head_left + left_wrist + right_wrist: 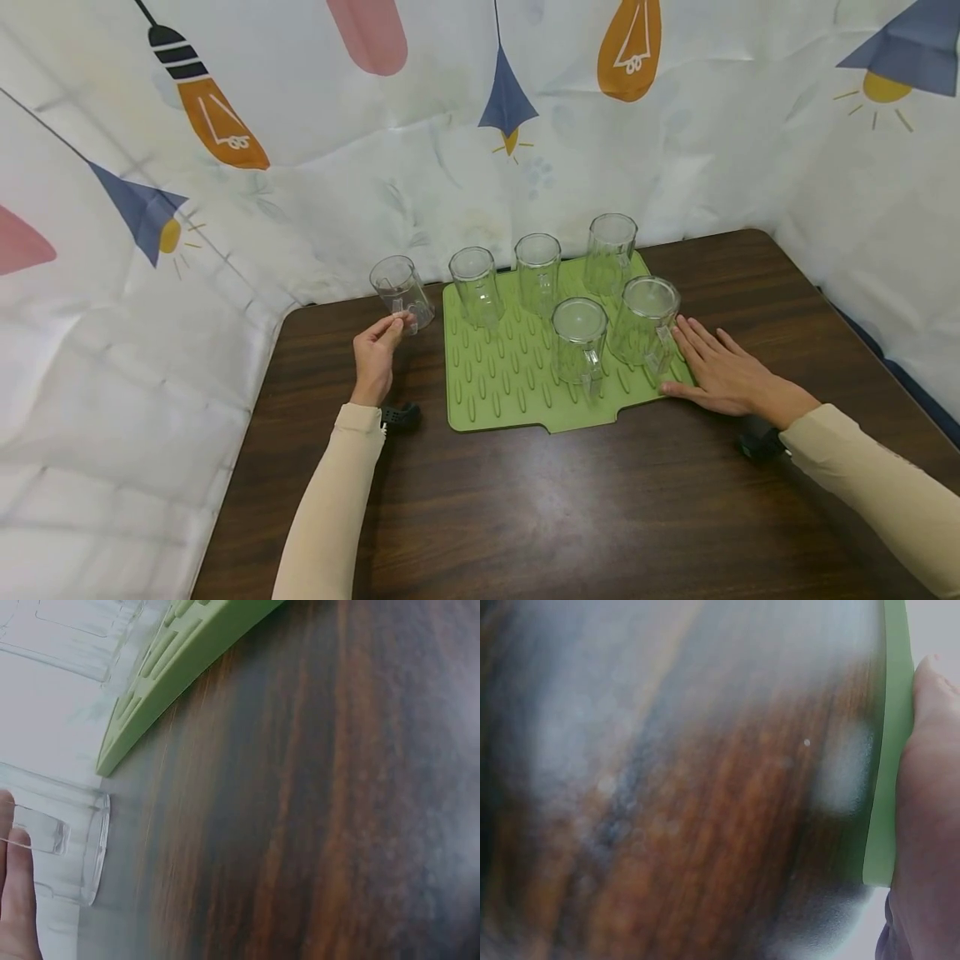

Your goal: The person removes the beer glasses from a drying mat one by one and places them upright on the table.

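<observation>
A clear glass mug (402, 292) is on the table just left of the green drying mat (487, 408). My left hand (375, 354) pinches its handle between thumb and fingers; in the left wrist view the fingertips (21, 859) are at the handle of the mug (82, 847). My right hand (723, 375) lies with straight fingers at the mat's right edge, beside the front right glass mug (647, 325). In the right wrist view, part of the right hand (934, 802) shows against the mat's green edge (889, 772).
Several more glass mugs stand on the mat: a front middle mug (580, 342), a back left mug (477, 287), a back middle mug (538, 275) and a back right mug (611, 254). The brown table (525, 517) meets a printed white curtain (337, 192) behind.
</observation>
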Demonstrator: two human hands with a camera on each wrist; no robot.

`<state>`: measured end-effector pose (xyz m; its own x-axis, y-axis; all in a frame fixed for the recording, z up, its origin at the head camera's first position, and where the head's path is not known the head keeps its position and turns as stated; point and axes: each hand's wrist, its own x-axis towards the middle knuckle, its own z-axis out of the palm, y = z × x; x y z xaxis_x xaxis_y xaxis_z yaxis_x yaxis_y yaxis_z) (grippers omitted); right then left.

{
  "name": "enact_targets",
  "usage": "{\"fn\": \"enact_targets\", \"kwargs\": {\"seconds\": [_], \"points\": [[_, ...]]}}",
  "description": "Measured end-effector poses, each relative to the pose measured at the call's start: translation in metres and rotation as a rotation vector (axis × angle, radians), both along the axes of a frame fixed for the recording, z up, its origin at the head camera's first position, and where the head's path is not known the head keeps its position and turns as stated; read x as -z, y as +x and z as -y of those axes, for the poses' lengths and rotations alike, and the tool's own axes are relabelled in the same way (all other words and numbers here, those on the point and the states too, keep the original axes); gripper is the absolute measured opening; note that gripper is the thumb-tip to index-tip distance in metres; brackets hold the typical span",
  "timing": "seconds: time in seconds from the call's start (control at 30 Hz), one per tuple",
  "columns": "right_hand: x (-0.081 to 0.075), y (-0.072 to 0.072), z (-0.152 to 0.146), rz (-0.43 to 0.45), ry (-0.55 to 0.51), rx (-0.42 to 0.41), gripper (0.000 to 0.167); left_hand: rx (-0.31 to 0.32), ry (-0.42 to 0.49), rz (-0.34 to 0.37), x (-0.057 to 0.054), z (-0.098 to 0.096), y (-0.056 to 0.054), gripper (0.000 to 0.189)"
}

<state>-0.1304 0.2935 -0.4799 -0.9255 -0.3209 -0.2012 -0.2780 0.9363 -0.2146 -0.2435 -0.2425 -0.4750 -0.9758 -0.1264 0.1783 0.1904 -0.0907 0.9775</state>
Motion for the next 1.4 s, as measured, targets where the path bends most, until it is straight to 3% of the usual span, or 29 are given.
{"fn": "enact_targets", "kwargs": {"seconds": [0.17,0.27,0.43,0.67,0.97,1.4], "points": [[0.000,0.000,0.001,0.003,0.002,-0.005,0.106,-0.052,-0.048,0.038,-0.015,0.002,0.013,0.036],[-0.001,0.000,0.001,0.007,-0.002,-0.007,0.106,-0.072,-0.081,0.069,-0.018,0.007,0.018,0.036],[-0.001,0.000,0.001,0.010,-0.007,-0.006,0.106,-0.117,-0.005,0.028,-0.005,0.017,0.016,0.039],[-0.003,0.002,0.001,0.022,-0.022,-0.003,0.106,-0.166,0.003,-0.007,-0.006,0.020,0.029,0.042],[-0.004,0.001,0.001,0.027,-0.031,-0.006,0.107,-0.162,0.001,-0.041,-0.015,0.022,0.042,0.038],[-0.004,0.000,-0.001,0.023,-0.030,-0.021,0.107,-0.068,0.024,-0.102,-0.034,0.001,0.064,0.031]]}}
